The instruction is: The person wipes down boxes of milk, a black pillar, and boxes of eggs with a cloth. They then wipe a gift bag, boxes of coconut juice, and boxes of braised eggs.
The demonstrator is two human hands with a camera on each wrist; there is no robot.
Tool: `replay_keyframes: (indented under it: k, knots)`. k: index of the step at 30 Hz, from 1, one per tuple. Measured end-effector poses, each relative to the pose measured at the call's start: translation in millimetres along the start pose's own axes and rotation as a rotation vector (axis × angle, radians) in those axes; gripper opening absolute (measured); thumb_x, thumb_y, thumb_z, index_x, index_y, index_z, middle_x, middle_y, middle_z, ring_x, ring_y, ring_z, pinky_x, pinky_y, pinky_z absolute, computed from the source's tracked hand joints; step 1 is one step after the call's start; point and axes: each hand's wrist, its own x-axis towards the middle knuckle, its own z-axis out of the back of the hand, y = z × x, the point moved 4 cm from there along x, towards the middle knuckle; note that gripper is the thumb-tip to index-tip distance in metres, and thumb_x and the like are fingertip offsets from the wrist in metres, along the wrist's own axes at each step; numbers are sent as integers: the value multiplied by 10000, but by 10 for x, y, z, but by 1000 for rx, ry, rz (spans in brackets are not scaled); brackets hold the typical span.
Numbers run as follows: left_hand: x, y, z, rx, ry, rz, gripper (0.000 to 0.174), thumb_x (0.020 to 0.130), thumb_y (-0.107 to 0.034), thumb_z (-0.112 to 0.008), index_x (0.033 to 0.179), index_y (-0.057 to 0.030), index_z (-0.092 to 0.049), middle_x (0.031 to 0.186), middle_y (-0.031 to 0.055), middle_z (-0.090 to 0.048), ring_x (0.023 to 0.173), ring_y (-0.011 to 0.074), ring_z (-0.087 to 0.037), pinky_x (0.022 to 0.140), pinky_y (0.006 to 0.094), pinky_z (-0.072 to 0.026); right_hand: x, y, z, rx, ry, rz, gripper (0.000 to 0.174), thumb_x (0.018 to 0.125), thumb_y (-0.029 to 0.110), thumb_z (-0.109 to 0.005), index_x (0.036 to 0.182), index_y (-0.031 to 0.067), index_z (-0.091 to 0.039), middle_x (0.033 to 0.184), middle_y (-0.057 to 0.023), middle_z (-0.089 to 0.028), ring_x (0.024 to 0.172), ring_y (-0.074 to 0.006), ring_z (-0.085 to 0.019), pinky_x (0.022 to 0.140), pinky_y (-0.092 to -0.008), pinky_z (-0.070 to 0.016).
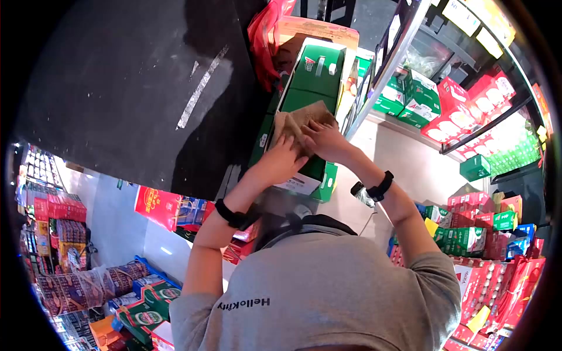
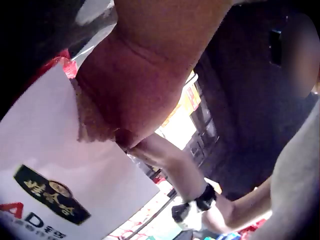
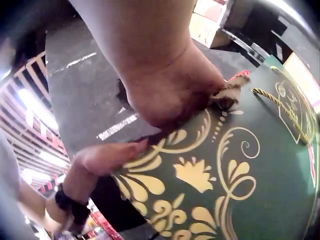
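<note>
A crumpled brown cloth (image 1: 319, 111) lies over the near part of a green drinks carton (image 1: 313, 76). My left hand (image 1: 284, 159) rests at the cloth's near left edge, its fingers pointing forward. From the right, my right hand (image 1: 326, 141) grips the cloth, and a bunched fold (image 3: 229, 95) sticks out past it in the right wrist view. That view also shows the carton's green face with gold scrolls and a twisted cord handle (image 3: 280, 107). A white side panel (image 2: 100, 185) with printed lettering stands below the left hand in the left wrist view.
A black tabletop (image 1: 134, 88) lies to the left. A red plastic bag (image 1: 266, 41) hangs at its far right corner. Right of the carton runs a metal-edged rack (image 1: 386, 70). Stacked gift cartons (image 1: 468, 234) fill the right, with more packs (image 1: 146, 316) at lower left.
</note>
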Motion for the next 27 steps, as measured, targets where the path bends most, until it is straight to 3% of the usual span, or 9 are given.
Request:
replay_keyframes:
  k: [3, 4, 6, 7, 10, 13, 16, 18, 27]
  knots:
    - [57, -51, 68, 28, 115, 55, 533, 903, -425, -373, 1292, -63, -419, 1353, 224, -335, 1299, 412, -216, 1066, 450, -213, 96, 10, -96, -12, -15, -135, 466, 898, 301, -353, 1308, 82, -373, 1295, -257, -400, 1224, -395, -372, 989, -497, -302]
    - [101, -60, 148, 35, 117, 49, 533, 903, -425, -373, 1292, -63, -419, 1353, 224, -335, 1299, 412, -216, 1066, 450, -213, 169, -106, -220, 2, -53, -103, 482, 888, 327, -374, 1321, 116, -367, 1299, -274, -381, 1203, -449, -367, 978, -515, -306]
    - [181, -89, 301, 259, 357, 76, 556, 906, -487, -303, 1341, -147, -373, 1407, 164, -286, 1335, 380, -144, 1081, 490, -123, 266, -246, -193, -5, -65, -124, 487, 875, 359, -390, 1308, 138, -398, 1302, -277, -376, 1183, -458, -379, 978, -513, -309]
    - [259, -34, 287, 257, 356, 74, 556, 906, -487, -303, 1341, -147, -373, 1407, 164, -286, 1335, 380, -144, 1081, 490, -123, 308, -321, -180, -15, -68, -133, 492, 862, 391, -405, 1295, 161, -430, 1305, -280, -372, 1163, -467, -392, 978, -512, -311]
    - [566, 233, 89, 192, 433, 58, 653, 877, -591, -252, 1389, -188, -281, 1460, 155, -164, 1348, 369, -104, 1070, 528, -73, 515, -608, -279, -15, -30, -184, 543, 848, 400, -438, 1342, 188, -364, 1374, -248, -293, 1216, -471, -329, 994, -522, -291]
    - [810, 209, 145, 199, 470, 131, 690, 863, -618, -238, 1394, -180, -272, 1458, 164, -165, 1354, 347, -102, 1070, 524, -45, 666, -853, -377, 10, 35, -193, 581, 854, 396, -432, 1380, 194, -287, 1423, -224, -211, 1275, -476, -232, 1004, -540, -270]
    - [998, 216, 144, 241, 438, 133, 727, 857, -632, -234, 1397, -146, -259, 1456, 180, -154, 1356, 332, -110, 1071, 519, -33, 826, -1054, -575, -256, -70, 8, 587, 859, 389, -426, 1380, 160, -281, 1428, -212, -210, 1293, -452, -216, 1001, -559, -262]
    - [1112, 263, 100, 267, 446, 133, 740, 855, -637, -232, 1396, -132, -258, 1457, 184, -147, 1357, 330, -108, 1070, 520, -36, 839, -1085, -385, -1, -103, -138, 580, 870, 389, -413, 1372, 126, -292, 1431, -195, -221, 1302, -423, -222, 1011, -554, -246]
    - [1580, 438, 26, 261, 270, 117, 762, 853, -624, -284, 1411, -112, -198, 1454, 210, -122, 1360, 323, -92, 1062, 538, -81, 1258, -1520, -304, 14, -8, -239, 566, 908, 381, -327, 1385, 86, -248, 1446, -187, -181, 1318, -406, -189, 1065, -482, -198]
